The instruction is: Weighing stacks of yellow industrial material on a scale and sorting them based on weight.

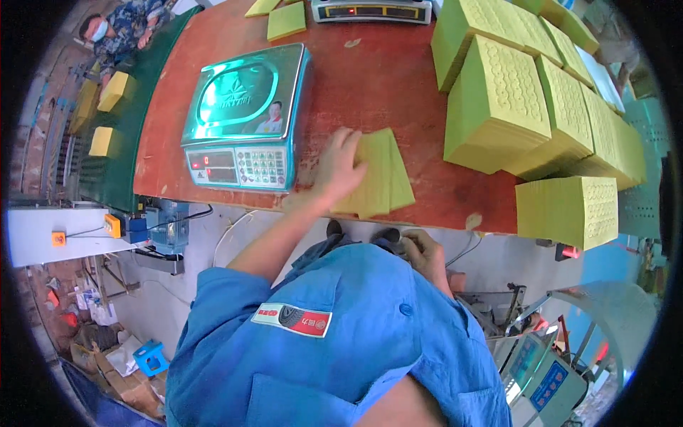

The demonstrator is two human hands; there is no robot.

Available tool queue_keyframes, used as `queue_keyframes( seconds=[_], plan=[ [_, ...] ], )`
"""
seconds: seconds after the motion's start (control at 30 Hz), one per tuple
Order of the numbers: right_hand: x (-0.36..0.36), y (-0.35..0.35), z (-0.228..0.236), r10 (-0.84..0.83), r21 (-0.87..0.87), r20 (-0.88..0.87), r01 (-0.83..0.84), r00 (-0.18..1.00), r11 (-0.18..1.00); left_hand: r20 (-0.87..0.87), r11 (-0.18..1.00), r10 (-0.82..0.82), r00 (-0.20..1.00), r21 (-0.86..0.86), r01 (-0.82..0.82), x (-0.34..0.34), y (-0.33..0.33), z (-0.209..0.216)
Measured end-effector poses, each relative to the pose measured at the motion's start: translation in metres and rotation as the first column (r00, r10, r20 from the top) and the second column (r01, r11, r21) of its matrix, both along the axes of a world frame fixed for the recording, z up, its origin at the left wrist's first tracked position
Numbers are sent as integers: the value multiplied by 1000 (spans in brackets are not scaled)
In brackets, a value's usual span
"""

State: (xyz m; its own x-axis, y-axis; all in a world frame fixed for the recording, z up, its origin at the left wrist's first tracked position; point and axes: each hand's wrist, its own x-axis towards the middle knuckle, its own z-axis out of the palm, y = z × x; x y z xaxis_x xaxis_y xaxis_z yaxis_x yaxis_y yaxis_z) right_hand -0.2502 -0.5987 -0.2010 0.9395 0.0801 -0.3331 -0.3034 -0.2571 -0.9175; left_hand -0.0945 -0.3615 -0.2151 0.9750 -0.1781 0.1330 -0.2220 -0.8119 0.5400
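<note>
One printed label (293,320) marks the shirt (363,299) — left hand (340,167) on yellow sheets (384,178).

wearer's 2 hands (341,169) (424,255), 2 scales (238,96) (371,12), 1 red table (388,82)

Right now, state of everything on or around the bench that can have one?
Left hand: on the loose sheets, grip unclear
Right hand: half-curled, below the table edge, away from the sheets
Loose sheets: lying on the table, overlapping, askew
Near scale: on, red display lit
Far scale: on, red light showing, cut off by the frame
Yellow stacks: piled close together
Belt: carrying yellow blocks, running or stopped unclear
</note>
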Motion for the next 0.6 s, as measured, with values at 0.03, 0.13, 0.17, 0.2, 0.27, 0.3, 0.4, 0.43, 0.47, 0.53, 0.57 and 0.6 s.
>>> queue_keyframes(
  seconds=[0.03,0.13,0.17,0.2,0.27,0.3,0.4,0.43,0.47,0.53,0.57,0.6],
  plan=[
    [-3,6,-2,-64,5,-45,64,997,998,56,999,-24,998,-28,26,-13,-3,-1],
    [-12,15,-21,-317,295,-277,394,907,870,178,996,-29,984,-74,43,-48,-20,-7],
    [-8,16,-20,-304,400,-353,436,885,806,165,995,-36,986,-82,50,-53,-25,-14],
    [-6,24,-16,-385,483,-415,558,824,674,149,994,-51,987,-89,65,-56,-31,-22],
    [-5,35,-15,-417,566,-402,579,815,587,77,959,-175,982,-213,187,-63,-38,-5],
    [-8,41,-18,-414,574,-394,572,820,587,87,960,-173,981,-208,188,-66,-36,5],
    [-16,56,-24,-545,526,-335,632,769,568,116,860,-218,969,-447,247,-75,-21,19],
    [-21,60,-18,-612,474,-323,683,722,556,-19,817,-158,987,-564,120,-81,-8,14],
    [-24,66,-10,-679,422,-308,735,667,531,-162,756,-120,979,-654,-16,-85,6,9],
    [-24,80,6,-724,387,-217,738,655,552,-355,701,-173,919,-700,-139,-83,32,1],
    [-24,84,12,-706,359,-89,684,703,636,-452,627,-307,838,-758,-179,-81,42,-1],
    [-25,85,15,-679,318,39,635,733,704,-517,554,-451,728,-801,-226,-75,47,12]
  ],
)
